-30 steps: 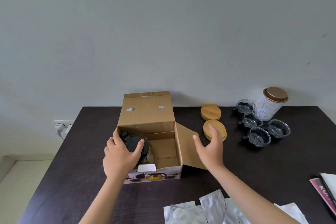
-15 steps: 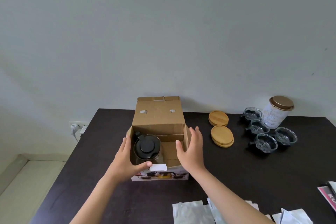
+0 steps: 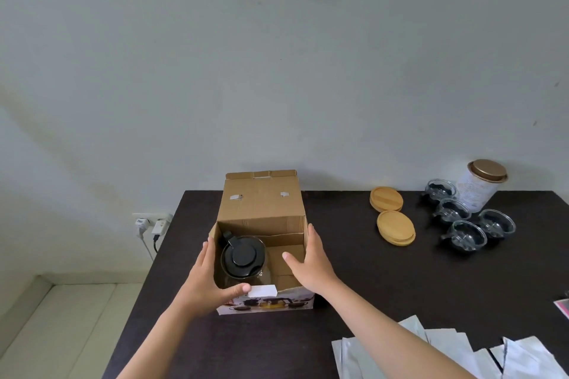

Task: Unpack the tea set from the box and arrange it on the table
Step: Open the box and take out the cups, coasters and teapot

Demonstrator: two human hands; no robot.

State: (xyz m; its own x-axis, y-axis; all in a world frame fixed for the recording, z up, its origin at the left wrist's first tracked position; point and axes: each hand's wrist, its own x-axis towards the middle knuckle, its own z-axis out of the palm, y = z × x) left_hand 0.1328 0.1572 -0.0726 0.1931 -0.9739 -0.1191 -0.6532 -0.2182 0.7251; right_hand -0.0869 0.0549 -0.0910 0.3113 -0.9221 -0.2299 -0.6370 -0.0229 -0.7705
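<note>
An open cardboard box (image 3: 261, 209) stands on the dark table (image 3: 354, 286), its lid flap upright at the back. Inside, on the left, sits a glass teapot (image 3: 243, 258) with a black lid. My left hand (image 3: 206, 280) presses flat against the box's left wall, thumb lying over the front edge. My right hand (image 3: 311, 261) lies against the right wall, thumb reaching inside the box. Several glass cups (image 3: 468, 224) and two stacks of wooden coasters (image 3: 395, 226) stand on the table at the right.
A white tin with a copper lid (image 3: 480, 184) stands behind the cups by the wall. Silver foil packets (image 3: 431, 354) lie at the near right edge. A wall socket with plugs (image 3: 152, 223) is left of the table.
My left hand let go of the teapot and moved to the box's left wall. My right hand moved left, folding the side flap in against the right wall.
</note>
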